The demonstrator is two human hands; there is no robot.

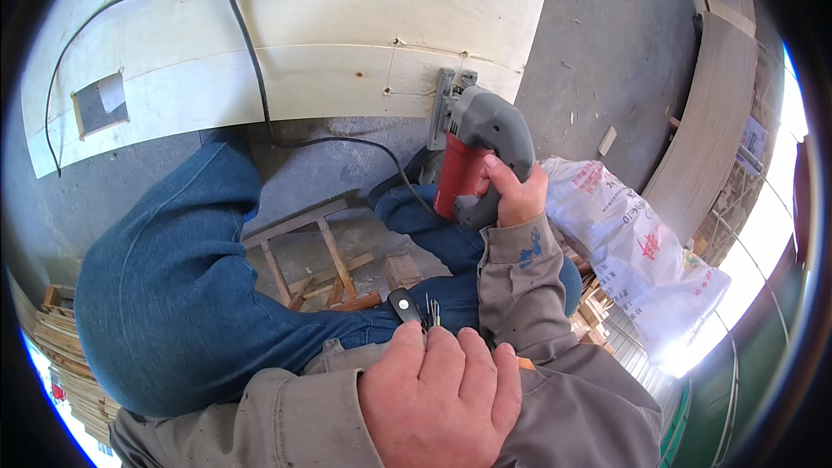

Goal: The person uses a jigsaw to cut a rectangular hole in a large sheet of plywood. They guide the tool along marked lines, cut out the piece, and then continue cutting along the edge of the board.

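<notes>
My right hand (518, 191) is wrapped round the handle of a red and grey jigsaw (494, 126). The jigsaw's metal base plate (441, 108) meets the near edge of a pale plywood sheet (321, 26), where pencil lines and small holes show. From its back end a black cord (251, 52) curves over the sheet. Low in front of my waist, my left hand (438, 403) has its fingers curled and pressed together, back up. Thin metal pieces (432, 312) and a black fob-like piece (403, 304) stick out beyond its fingertips; what lies under the hand is hidden.
My bent legs in blue jeans (173, 286) are below the sheet, which has a square cut-out (101, 106) at left. A wooden frame (325, 251) lies between them. At right are a white printed sack (637, 243), wood offcuts (592, 312) and a long board (711, 113).
</notes>
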